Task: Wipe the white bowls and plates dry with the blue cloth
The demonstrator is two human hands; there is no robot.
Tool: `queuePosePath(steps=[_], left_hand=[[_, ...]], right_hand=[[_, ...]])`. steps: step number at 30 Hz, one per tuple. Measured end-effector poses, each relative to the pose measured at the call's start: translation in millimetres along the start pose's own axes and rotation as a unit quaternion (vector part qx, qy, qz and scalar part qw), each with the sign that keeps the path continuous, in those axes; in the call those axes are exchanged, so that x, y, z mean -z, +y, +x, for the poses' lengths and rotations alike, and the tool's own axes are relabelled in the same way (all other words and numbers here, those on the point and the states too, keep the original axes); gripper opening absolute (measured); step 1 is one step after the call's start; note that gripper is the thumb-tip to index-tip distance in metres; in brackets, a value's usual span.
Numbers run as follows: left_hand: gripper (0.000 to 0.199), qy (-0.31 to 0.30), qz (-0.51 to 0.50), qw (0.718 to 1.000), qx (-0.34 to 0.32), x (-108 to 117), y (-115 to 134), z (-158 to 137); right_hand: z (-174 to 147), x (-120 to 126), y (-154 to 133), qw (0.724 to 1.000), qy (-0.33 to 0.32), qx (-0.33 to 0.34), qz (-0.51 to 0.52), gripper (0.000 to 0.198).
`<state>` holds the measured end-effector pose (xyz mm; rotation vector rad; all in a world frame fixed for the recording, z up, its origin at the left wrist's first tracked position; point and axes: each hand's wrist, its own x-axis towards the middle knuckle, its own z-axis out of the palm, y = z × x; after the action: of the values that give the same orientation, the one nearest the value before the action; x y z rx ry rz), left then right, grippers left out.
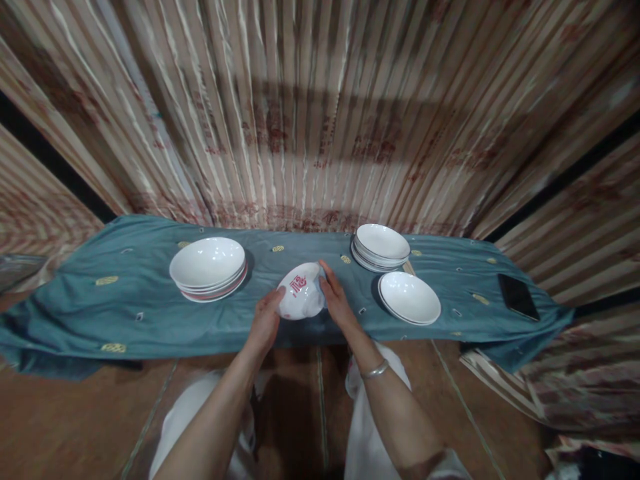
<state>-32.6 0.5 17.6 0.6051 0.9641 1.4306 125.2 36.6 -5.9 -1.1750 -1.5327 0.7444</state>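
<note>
Between my two hands is a white dish with red lettering (300,287), tilted above the front of the cloth-covered table. My left hand (266,321) grips its left rim, fingers closed. On the opposite side, my right hand (336,299) is closed around the right edge. A pale, bluish-grey patch shows beside the right fingers; whether it is a cloth or part of the dish I cannot tell. To the left stands a stack of white bowls (207,263). Right of my hands are a shorter stack of white dishes (410,298) and, behind it, a taller stack (383,241).
A green patterned tablecloth (295,240) covers the long narrow table. A dark flat phone or tablet (517,297) lies near the right end. Striped curtains (300,133) hang close behind, and dark poles (565,177) slant at both sides.
</note>
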Motion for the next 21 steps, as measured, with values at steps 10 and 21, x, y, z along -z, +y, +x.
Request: queuePosePath(steps=[10, 21], left_hand=[[0.05, -0.024, 0.063, 0.996, -0.05, 7, 24, 1], [0.042, 0.0, 0.059, 0.998, -0.024, 20, 23, -2]], right_hand=[[-3, 3, -7, 1.0, 0.001, 0.02, -0.016, 0.055], [-16, -12, -24, 0.985, -0.012, 0.109, -0.132, 0.054]])
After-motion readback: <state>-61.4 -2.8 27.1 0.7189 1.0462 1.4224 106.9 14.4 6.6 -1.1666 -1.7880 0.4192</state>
